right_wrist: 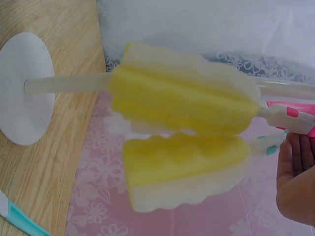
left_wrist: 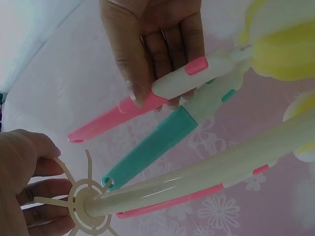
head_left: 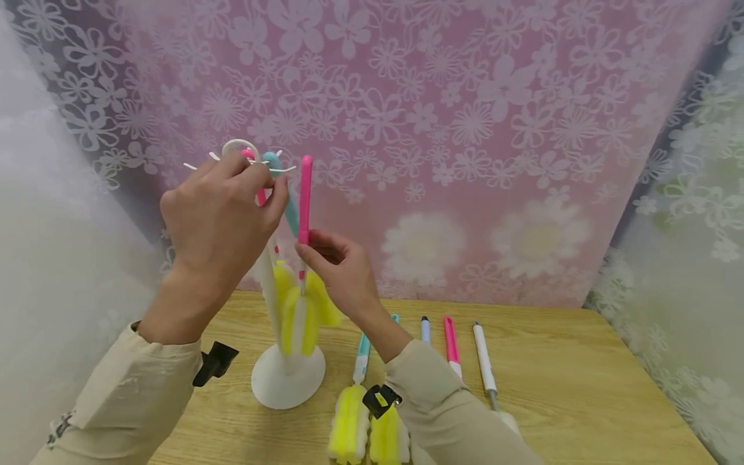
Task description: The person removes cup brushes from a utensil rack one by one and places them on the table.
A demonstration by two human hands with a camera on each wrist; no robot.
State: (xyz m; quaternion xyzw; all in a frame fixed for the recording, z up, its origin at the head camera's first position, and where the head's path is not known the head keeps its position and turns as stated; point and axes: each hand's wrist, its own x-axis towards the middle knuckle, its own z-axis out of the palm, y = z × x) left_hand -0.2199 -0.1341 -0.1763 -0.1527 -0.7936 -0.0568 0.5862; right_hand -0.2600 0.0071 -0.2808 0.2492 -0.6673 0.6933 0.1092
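Observation:
My left hand (head_left: 212, 219) is at the top of a white stand with a ring of hooks (left_wrist: 71, 201), its thumb and fingers pinching one of the thin hook prongs. To the right and a little lower, my right hand (head_left: 349, 278) pinches a pink-handled sponge brush (head_left: 305, 200) upright, with its yellow and white sponge head (right_wrist: 187, 93) downward. A teal-handled sponge brush (left_wrist: 152, 142) hangs from a hook just behind it. Another pink-handled brush (left_wrist: 172, 201) hangs on the post's far side, partly hidden by my left hand in the head view.
The stand's round white base (head_left: 287, 381) rests on the wooden table (head_left: 581, 387). Right of it lie a teal-handled sponge brush (head_left: 349, 420), a pink handle (head_left: 451, 339), a blue handle (head_left: 425, 329) and a white-handled brush (head_left: 482, 355). A flowered pink curtain (head_left: 436, 161) hangs behind.

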